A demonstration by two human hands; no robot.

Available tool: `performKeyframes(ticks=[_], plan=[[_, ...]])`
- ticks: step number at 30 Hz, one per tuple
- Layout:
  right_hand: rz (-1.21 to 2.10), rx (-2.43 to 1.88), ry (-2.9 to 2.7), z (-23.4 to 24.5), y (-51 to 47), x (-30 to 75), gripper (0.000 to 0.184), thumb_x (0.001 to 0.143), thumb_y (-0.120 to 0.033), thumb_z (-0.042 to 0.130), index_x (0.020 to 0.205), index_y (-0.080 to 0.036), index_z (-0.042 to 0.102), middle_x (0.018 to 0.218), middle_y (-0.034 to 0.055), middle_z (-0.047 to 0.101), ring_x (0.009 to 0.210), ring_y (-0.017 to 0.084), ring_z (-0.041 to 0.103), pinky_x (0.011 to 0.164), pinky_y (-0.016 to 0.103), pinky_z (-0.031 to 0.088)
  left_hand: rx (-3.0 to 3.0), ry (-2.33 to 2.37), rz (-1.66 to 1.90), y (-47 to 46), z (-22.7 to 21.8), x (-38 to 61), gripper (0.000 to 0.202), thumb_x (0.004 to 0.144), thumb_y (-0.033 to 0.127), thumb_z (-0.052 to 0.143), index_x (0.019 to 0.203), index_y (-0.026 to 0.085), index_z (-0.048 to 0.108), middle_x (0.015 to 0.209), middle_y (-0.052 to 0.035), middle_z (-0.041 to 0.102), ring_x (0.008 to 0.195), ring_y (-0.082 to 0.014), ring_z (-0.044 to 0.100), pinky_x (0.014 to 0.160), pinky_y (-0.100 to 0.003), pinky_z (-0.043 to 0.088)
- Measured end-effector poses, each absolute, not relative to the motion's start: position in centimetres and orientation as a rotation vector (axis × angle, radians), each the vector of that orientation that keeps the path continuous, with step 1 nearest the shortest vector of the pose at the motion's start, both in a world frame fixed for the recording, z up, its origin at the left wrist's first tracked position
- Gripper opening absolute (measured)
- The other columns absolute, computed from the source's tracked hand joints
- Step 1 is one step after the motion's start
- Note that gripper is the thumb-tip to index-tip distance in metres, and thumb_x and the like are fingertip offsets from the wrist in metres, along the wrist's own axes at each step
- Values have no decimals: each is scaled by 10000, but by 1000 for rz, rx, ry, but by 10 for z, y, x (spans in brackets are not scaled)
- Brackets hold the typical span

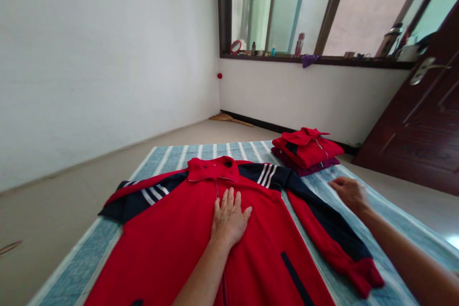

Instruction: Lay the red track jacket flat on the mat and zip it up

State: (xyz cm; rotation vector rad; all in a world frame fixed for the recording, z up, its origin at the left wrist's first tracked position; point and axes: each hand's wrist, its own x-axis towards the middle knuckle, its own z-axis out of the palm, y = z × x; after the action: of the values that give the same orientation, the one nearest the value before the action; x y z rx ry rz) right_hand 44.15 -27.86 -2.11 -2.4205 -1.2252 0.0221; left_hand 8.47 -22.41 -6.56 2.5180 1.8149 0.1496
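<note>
Red jacket (168,234): spread front up on the striped surface (383,215), collar pointing away, directly under the left grip and to the left of the right one.
Far edge: just beyond the jacket's collar.
Left edge: beside the jacket, its left-lying sleeve reaching about to the border.
Open room: striped cover shows right of the jacket's outstretched sleeve, partly beneath the right forearm.
Folded clothes (306,153): beyond the jacket and to its right, near the far edge, red over purple.
Left grip (229,217): palm down, flat on the jacket's chest below the collar, thumb held apart from the extended fingers.
Right grip (349,193): right of the jacket, fingers curled; whether they pinch anything, I cannot tell.
</note>
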Motion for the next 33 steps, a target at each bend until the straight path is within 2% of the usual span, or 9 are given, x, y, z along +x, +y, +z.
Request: performKeyframes(ticks=[2, 5, 9, 12, 14, 16, 21, 29, 33], plan=[[-46, -2557, -1071, -14, -300, 492, 192, 804, -297, 571, 861, -170, 703, 955, 217, 674, 928, 300, 625, 680, 372, 401, 2524, 1812, 158, -224, -66, 85, 626, 902, 509, 281, 1404, 140, 348, 1506, -135, 241, 1398, -269, 193, 1116, -490, 191], [-215, -2876, -830, -4, -319, 534, 388, 723, -289, 680, 1092, -176, 633, 1099, 282, 593, 1021, 367, 585, 648, 411, 379, 2528, 1818, 160, -223, -67, 84, 629, 901, 513, 278, 1403, 142, 350, 1504, -135, 250, 1396, -273, 200, 1114, -492, 198], [-179, -2691, -1274, 3, -305, 498, 260, 853, -261, 558, 1035, -107, 660, 1054, 285, 610, 978, 332, 607, 654, 392, 375, 2528, 1828, 122, -224, -66, 84, 623, 902, 505, 280, 1403, 143, 351, 1507, -130, 243, 1396, -271, 198, 1117, -487, 197], [-123, -2453, -1589, 1, -263, 430, 270, 911, -290, 476, 1028, -142, 669, 1099, 173, 630, 997, 248, 603, 725, 326, 392, 2531, 1836, 105, -224, -66, 84, 620, 904, 497, 282, 1405, 137, 347, 1510, -128, 232, 1399, -268, 191, 1121, -487, 188], [-78, -2321, -1735, -1, -229, 385, 252, 915, -306, 463, 965, -192, 682, 1036, 93, 665, 964, 205, 612, 745, 277, 396, 2524, 1839, 93, -224, -65, 83, 618, 904, 495, 286, 1406, 140, 345, 1511, -124, 227, 1399, -266, 188, 1125, -486, 183], [-41, -2241, -1812, -4, -195, 348, 261, 911, -322, 453, 925, -207, 686, 1022, 67, 674, 970, 194, 611, 741, 250, 401, 2516, 1835, 77, -224, -64, 83, 618, 902, 497, 290, 1408, 147, 344, 1513, -120, 222, 1400, -267, 185, 1126, -485, 183], [70, -2226, -1852, -13, -131, 301, 301, 911, -278, 422, 952, -154, 693, 1070, 134, 665, 1026, 215, 604, 787, 265, 420, 2511, 1840, 63, -225, -65, 82, 620, 901, 504, 281, 1417, 164, 328, 1517, -111, 201, 1406, -263, 165, 1129, -489, 179], [393, -2369, -1829, -23, -89, 302, 291, 641, -335, 741, 865, -150, 717, 943, 110, 698, 853, 218, 659, 631, 235, 473, 2507, 1820, 264, -226, -81, 81, 631, 895, 554, 281, 1397, 182, 368, 1507, -105, 236, 1400, -255, 190, 1128, -490, 191], [412, -2362, -1845, -21, -83, 305, 321, 752, -439, 637, 887, -160, 719, 951, 108, 695, 881, 212, 656, 647, 231, 478, 2508, 1820, 290, -226, -83, 80, 635, 894, 566, 270, 1393, 187, 375, 1501, -102, 255, 1397, -247, 201, 1130, -485, 192]])
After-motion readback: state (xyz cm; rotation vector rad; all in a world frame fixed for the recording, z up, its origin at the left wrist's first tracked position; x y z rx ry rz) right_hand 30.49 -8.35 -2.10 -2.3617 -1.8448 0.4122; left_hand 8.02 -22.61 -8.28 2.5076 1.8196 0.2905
